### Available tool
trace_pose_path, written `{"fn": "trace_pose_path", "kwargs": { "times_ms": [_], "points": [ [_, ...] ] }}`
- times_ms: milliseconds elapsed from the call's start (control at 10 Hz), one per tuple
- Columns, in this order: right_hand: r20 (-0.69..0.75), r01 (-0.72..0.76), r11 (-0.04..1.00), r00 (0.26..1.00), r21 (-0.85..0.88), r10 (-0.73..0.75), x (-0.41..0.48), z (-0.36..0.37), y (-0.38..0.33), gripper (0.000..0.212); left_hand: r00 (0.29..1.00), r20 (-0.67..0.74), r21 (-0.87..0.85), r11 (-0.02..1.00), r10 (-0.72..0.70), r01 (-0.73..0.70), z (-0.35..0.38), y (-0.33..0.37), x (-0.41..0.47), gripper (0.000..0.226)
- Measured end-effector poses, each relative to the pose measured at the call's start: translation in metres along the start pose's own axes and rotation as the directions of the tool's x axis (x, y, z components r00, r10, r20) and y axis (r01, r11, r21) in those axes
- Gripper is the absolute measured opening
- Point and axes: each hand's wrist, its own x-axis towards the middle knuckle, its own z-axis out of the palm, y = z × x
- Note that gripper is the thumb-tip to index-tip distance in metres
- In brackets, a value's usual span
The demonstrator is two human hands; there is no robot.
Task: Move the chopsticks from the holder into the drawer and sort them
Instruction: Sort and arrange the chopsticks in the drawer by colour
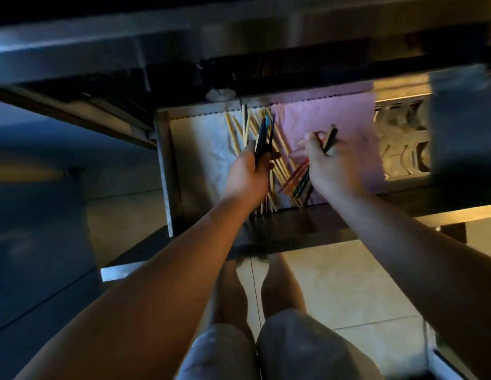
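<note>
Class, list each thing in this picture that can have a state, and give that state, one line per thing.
drawer: pulled open.
left hand: grips dark chopsticks.
right hand: grips coloured chopsticks.
wooden chopsticks: lying loose in the drawer, crossed, unsorted.

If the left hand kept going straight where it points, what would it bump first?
Probably the pale wooden chopsticks lying in the drawer just ahead of the left hand. Depth is unclear, so it might pass above them.
</note>
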Motion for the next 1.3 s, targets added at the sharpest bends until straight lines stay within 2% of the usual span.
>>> {"fn": "trace_pose_path", "kwargs": {
  "times_ms": [100, 300, 400, 500, 600, 700, 800, 900, 1000, 1100, 1200, 1300],
  "points": [
    [0.101, -0.073, 0.985, 0.991, -0.153, 0.089, 0.038, 0.008, 0.013, 0.044, 0.997, -0.022, -0.005, 0.998, -0.069, 0.069, 0.016, -0.01, 0.026, 0.01],
    [0.206, -0.087, 0.94, 0.965, -0.331, 0.162, 0.099, 0.037, 0.04, 0.034, 0.989, -0.071, 0.205, 0.969, -0.129, 0.141, 0.031, -0.031, 0.062, 0.01],
    [0.291, -0.066, 0.956, 0.945, -0.287, 0.153, 0.109, 0.05, 0.054, 0.014, 0.983, -0.157, 0.285, 0.948, -0.096, 0.138, 0.028, -0.038, 0.065, 0.02],
    [0.314, -0.114, 0.968, 0.932, -0.224, 0.182, 0.108, 0.055, 0.058, 0.027, 0.959, -0.279, 0.34, 0.929, -0.047, 0.144, 0.021, -0.044, 0.061, 0.029],
    [0.314, -0.096, 0.964, 0.933, -0.247, 0.174, 0.105, 0.055, 0.076, 0.029, 0.929, -0.363, 0.348, 0.914, -0.073, 0.208, 0.017, -0.051, 0.063, 0.04],
    [0.223, 0.004, 0.899, 0.969, -0.437, 0.104, 0.095, 0.048, 0.091, 0.03, 0.921, -0.347, 0.315, 0.903, -0.179, 0.294, 0.018, -0.053, 0.071, 0.053],
    [0.278, -0.008, 0.948, 0.955, -0.319, 0.102, 0.089, 0.051, 0.095, 0.034, 0.918, -0.311, 0.313, 0.886, -0.245, 0.343, 0.019, -0.056, 0.078, 0.047],
    [0.306, -0.022, 0.98, 0.948, -0.197, 0.082, 0.085, 0.059, 0.095, 0.035, 0.937, -0.253, 0.383, 0.864, -0.241, 0.326, 0.014, -0.059, 0.084, 0.031],
    [0.295, 0.028, 0.971, 0.955, -0.238, 0.044, 0.084, 0.063, 0.092, 0.037, 0.949, -0.219, 0.405, 0.863, -0.229, 0.302, 0.01, -0.061, 0.086, 0.017],
    [0.264, 0.061, 0.952, 0.964, -0.3, 0.022, 0.086, 0.066, 0.086, 0.036, 0.946, -0.152, 0.321, 0.891, -0.288, 0.322, 0.008, -0.064, 0.084, 0.022],
    [0.253, 0.044, 0.94, 0.966, -0.339, 0.046, 0.088, 0.067, 0.084, 0.037, 0.956, -0.098, 0.295, 0.909, -0.276, 0.293, 0.005, -0.065, 0.081, 0.025],
    [0.237, 0.078, 0.919, 0.971, -0.386, 0.018, 0.087, 0.066, 0.085, 0.037, 0.949, -0.273, 0.386, 0.885, -0.159, 0.259, -0.001, -0.068, 0.077, 0.027]
  ]
}}
